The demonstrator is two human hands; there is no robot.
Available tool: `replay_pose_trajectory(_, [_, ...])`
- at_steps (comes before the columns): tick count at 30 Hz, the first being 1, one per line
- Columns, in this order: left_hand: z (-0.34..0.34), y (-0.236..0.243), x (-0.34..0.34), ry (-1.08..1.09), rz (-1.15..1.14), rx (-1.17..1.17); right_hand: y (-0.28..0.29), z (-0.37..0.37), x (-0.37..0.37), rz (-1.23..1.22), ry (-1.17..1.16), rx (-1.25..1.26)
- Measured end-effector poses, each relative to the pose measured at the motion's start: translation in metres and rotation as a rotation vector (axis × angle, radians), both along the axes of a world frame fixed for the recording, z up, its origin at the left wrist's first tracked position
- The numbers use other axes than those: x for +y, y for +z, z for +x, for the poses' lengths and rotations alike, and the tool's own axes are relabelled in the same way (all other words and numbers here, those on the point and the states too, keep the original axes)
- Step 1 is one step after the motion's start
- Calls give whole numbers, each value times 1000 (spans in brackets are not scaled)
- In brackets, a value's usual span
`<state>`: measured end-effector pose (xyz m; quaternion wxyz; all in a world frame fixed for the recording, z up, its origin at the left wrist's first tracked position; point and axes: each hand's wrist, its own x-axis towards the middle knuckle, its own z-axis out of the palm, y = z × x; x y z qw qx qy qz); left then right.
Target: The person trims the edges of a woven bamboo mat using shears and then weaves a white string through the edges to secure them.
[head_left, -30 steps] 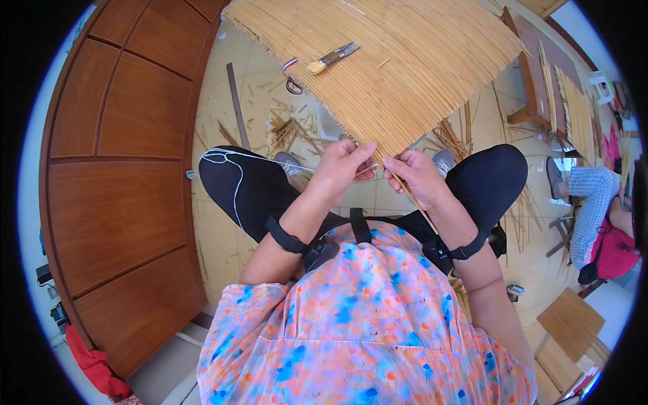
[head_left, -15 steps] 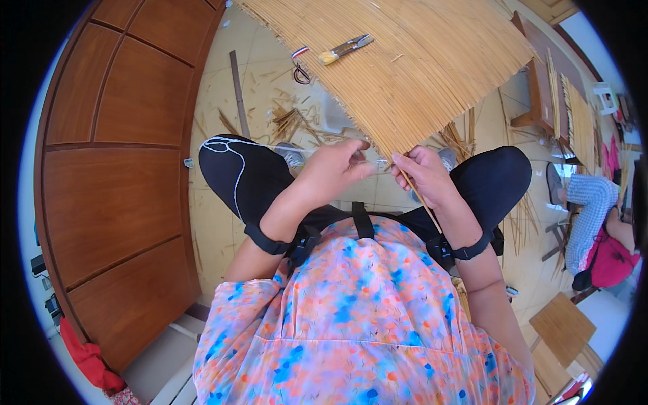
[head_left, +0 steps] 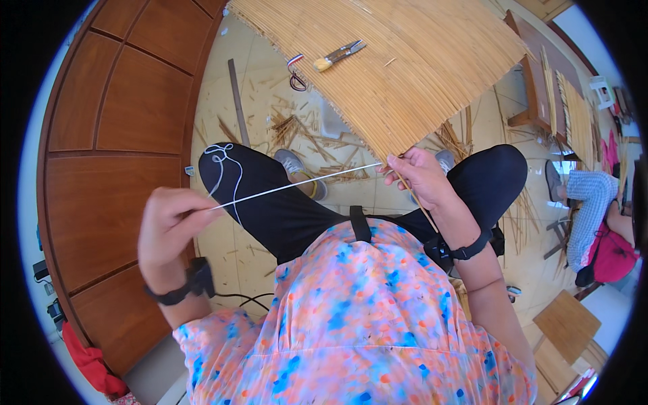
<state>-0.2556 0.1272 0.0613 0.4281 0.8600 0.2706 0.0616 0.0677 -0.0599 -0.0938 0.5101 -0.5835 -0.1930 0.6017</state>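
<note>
Pale tiled floor (head_left: 358, 194). Slatted mat (head_left: 412, 74) ahead, near corner at right hand (head_left: 418, 174): fingers closed around thin stick (head_left: 420, 204). Left hand (head_left: 177, 219): fingertips pinched on taut white cord (head_left: 297, 184); could snap or slip if overpulled.

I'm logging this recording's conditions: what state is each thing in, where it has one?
Left hand, closed on the cord
Right hand, closed on a thin stick by the mat's corner
Cord, taut between the hands
Mat, spread out, not rolled
Cutters, lying on the mat
Scraps, scattered loose
</note>
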Motion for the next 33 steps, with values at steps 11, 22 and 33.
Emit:
replay_pose_trajectory(11, [-166, 84, 36, 492, 314, 110, -1, -3, 1, 11, 15, -1])
replay_pose_trajectory(22, [-269, 100, 57, 720, 353, 471, -1, -4, 3, 28, 31, -70])
replay_pose_trajectory(33, [-379, 116, 64, 846, 643, 482, -1, -6, 3, 9, 29, -90])
